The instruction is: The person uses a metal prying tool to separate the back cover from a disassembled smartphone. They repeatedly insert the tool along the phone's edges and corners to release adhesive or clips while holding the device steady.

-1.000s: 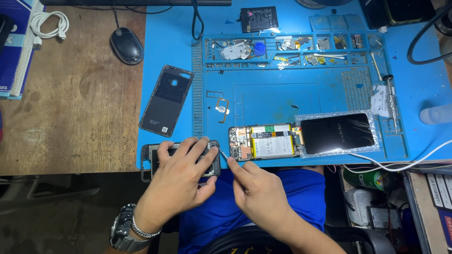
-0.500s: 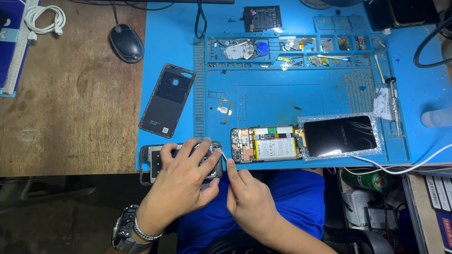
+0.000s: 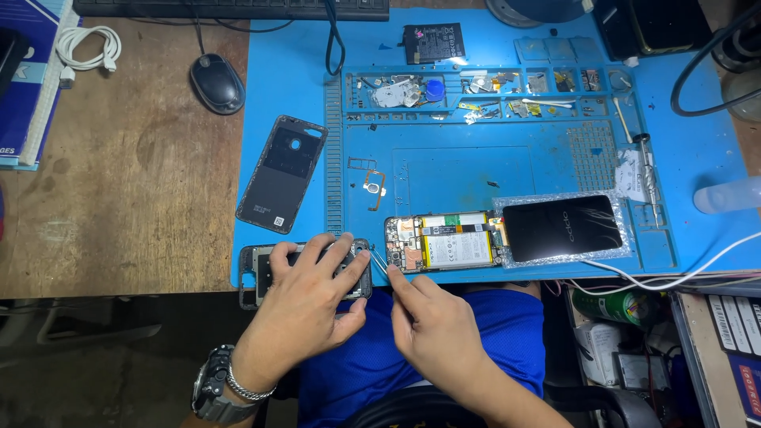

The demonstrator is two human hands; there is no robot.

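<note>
My left hand point(image 3: 307, 303) lies flat on a dark phone frame point(image 3: 258, 273) at the near edge of the blue work mat point(image 3: 476, 170), pressing it down. My right hand point(image 3: 434, 329) pinches thin metal tweezers point(image 3: 379, 263) whose tips reach the frame's right end. Just right of them lies an opened phone point(image 3: 445, 241) with its battery and circuit board showing. A black screen panel point(image 3: 563, 228) in bubble wrap joins it on the right. A dark back cover point(image 3: 282, 174) rests above my left hand.
The mat's tray slots point(image 3: 476, 91) hold several small parts and screws. A loose battery point(image 3: 433, 42), a mouse point(image 3: 216, 82), a keyboard point(image 3: 230, 8), a coiled white cable point(image 3: 86, 46) and a screwdriver point(image 3: 646, 162) are farther back. White cables point(image 3: 682, 273) run along the right near edge.
Both hands stay on the phone frame and tweezers; the view has shifted slightly, and my right hand has drawn a little closer to the frame.
</note>
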